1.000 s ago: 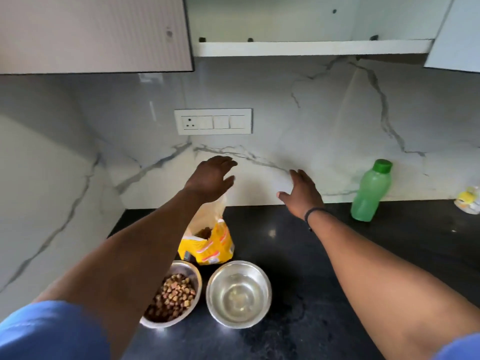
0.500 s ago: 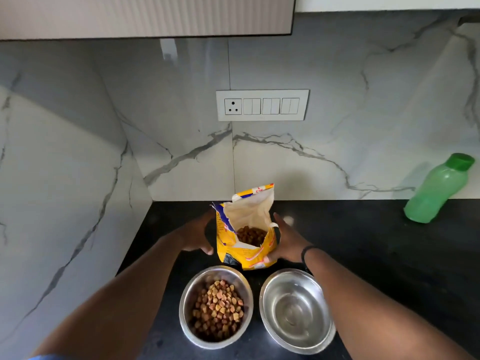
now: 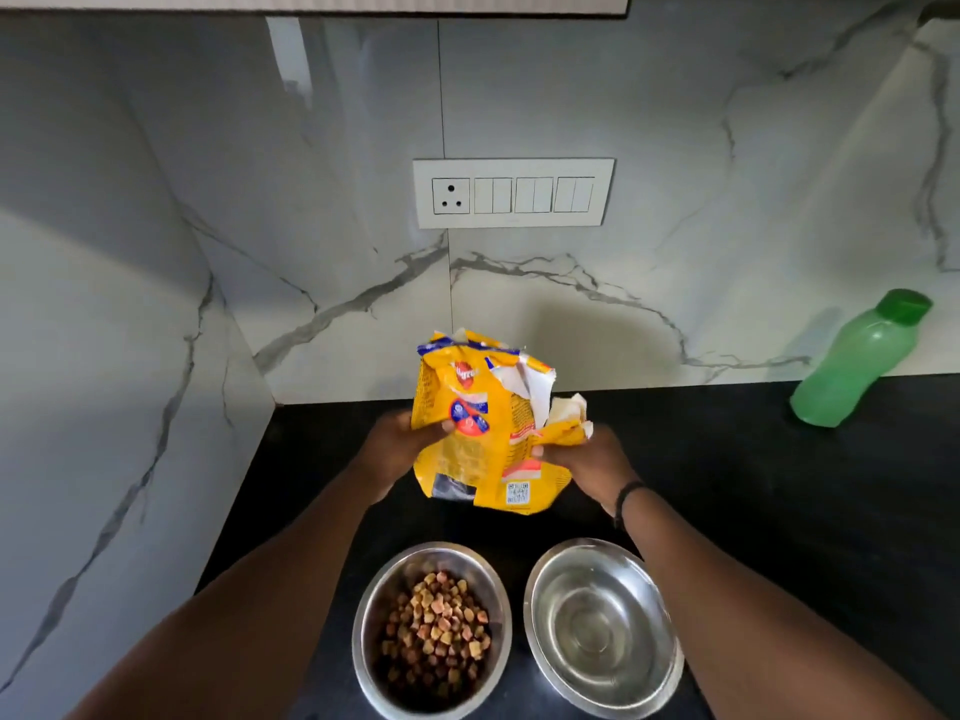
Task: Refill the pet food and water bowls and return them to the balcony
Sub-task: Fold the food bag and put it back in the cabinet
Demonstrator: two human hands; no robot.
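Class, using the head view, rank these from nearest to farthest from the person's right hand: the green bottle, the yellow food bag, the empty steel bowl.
1. Yellow food bag, gripped by the right hand.
2. Empty steel bowl, just below it.
3. Green bottle, far right by the wall.

Home kitchen — black counter (image 3: 779, 511), marble backsplash (image 3: 675, 174), switchboard (image 3: 513, 193).

Two bare forearms reach in from the lower edge of the view, with no sleeves showing on either. The right wrist carries a thin black band (image 3: 626, 498) that sits snug just behind the right hand (image 3: 587, 462). The left hand (image 3: 395, 449) and its wrist wear nothing visible.
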